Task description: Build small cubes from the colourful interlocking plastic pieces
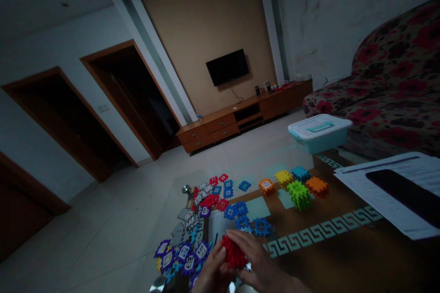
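Note:
Between my two hands, low in the middle of the head view, is a red stack of notched plastic building tiles (233,252). My left hand (213,268) grips its left side, with the thumb on the near face. Around the right and top sides wrap the fingers of my right hand (256,261). Just beyond lie loose blue tiles (262,226) on the glass table (330,242). To the left are purple tiles with white window inserts (184,252). Farther off sits a pile of loose red tiles (210,200). The underside of the held stack is hidden by my fingers.
Stacked tiles in green (299,195), orange (317,186), yellow (283,178) and blue (300,173) stand on the table's far right. Beyond them is a lidded teal box (319,135). A black phone (405,194) lies on papers (357,176) at right, near a floral sofa (385,96).

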A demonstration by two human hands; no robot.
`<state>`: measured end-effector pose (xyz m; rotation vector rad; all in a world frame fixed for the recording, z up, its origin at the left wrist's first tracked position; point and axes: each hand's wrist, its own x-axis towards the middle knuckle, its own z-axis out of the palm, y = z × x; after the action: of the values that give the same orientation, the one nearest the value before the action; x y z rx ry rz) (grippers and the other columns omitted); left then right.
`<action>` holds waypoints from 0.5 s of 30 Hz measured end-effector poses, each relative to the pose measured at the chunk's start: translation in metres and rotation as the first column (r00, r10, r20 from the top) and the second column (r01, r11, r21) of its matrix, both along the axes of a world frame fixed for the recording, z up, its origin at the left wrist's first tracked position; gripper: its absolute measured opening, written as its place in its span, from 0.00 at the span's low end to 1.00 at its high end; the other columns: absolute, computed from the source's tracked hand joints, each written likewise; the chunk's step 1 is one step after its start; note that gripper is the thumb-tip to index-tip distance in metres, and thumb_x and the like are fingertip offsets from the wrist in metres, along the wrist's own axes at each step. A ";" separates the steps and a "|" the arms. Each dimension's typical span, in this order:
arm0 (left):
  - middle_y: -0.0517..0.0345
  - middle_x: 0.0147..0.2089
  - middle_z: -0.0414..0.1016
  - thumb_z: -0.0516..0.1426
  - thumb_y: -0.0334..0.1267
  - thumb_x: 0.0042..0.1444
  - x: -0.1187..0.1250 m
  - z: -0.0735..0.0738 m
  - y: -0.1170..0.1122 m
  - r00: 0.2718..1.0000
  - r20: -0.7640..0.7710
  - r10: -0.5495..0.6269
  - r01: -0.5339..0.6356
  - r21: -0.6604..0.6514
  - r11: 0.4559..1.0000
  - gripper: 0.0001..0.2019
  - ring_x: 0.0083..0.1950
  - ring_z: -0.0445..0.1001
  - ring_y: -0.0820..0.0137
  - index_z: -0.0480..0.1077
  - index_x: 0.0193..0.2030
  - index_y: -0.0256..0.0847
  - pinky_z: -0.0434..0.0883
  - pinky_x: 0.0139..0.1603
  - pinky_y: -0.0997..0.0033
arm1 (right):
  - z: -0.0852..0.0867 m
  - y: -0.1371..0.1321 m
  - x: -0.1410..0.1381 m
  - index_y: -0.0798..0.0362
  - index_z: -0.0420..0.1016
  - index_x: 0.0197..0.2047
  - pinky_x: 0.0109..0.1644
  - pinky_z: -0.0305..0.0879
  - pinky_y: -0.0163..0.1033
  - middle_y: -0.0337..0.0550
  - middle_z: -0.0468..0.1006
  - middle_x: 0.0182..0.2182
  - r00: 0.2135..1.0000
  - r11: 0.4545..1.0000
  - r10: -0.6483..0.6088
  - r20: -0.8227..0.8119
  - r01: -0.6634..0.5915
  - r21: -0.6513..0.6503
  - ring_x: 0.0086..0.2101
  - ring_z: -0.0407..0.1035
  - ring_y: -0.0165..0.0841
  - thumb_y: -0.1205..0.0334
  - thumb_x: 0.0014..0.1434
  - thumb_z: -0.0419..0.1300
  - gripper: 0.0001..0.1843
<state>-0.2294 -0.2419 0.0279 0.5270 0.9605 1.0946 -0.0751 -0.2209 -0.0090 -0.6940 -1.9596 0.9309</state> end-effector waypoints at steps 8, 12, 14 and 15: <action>0.56 0.36 0.79 0.71 0.46 0.36 -0.019 -0.012 0.002 0.989 -0.132 -0.071 0.082 0.074 0.994 0.25 0.35 0.77 0.67 0.74 0.43 0.43 0.72 0.36 0.70 | 0.001 0.010 -0.001 0.48 0.68 0.58 0.62 0.59 0.51 0.49 0.69 0.58 0.988 0.960 -0.096 -0.123 0.059 -0.274 0.57 0.63 0.44 0.69 0.42 0.69 0.38; 0.54 0.43 0.79 0.72 0.44 0.34 -0.047 -0.008 0.003 0.961 -0.274 0.026 -0.003 0.086 0.996 0.27 0.44 0.77 0.64 0.74 0.43 0.44 0.71 0.48 0.67 | -0.011 0.023 -0.001 0.49 0.68 0.58 0.60 0.59 0.49 0.48 0.71 0.55 0.999 0.982 -0.031 -0.006 0.030 -0.185 0.54 0.63 0.43 0.68 0.42 0.70 0.39; 0.53 0.45 0.79 0.72 0.44 0.34 -0.062 -0.008 0.003 0.934 -0.351 0.058 -0.021 0.108 0.994 0.27 0.48 0.76 0.63 0.74 0.44 0.44 0.69 0.52 0.66 | -0.019 0.028 -0.004 0.49 0.69 0.57 0.57 0.60 0.48 0.47 0.73 0.52 0.993 0.994 0.017 0.119 -0.005 -0.105 0.52 0.64 0.44 0.65 0.42 0.72 0.37; 0.52 0.46 0.79 0.72 0.45 0.35 -0.069 -0.009 0.003 0.918 -0.390 0.069 -0.020 0.128 0.992 0.27 0.50 0.75 0.61 0.74 0.45 0.43 0.68 0.54 0.64 | -0.023 0.030 -0.006 0.49 0.69 0.57 0.56 0.61 0.47 0.46 0.73 0.51 0.985 0.997 0.031 0.172 -0.018 -0.074 0.50 0.64 0.44 0.64 0.42 0.72 0.37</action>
<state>-0.2979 -0.2392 0.0187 0.8518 1.2661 1.1142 -0.0812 -0.1908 -0.0316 -0.8182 -2.0989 0.9889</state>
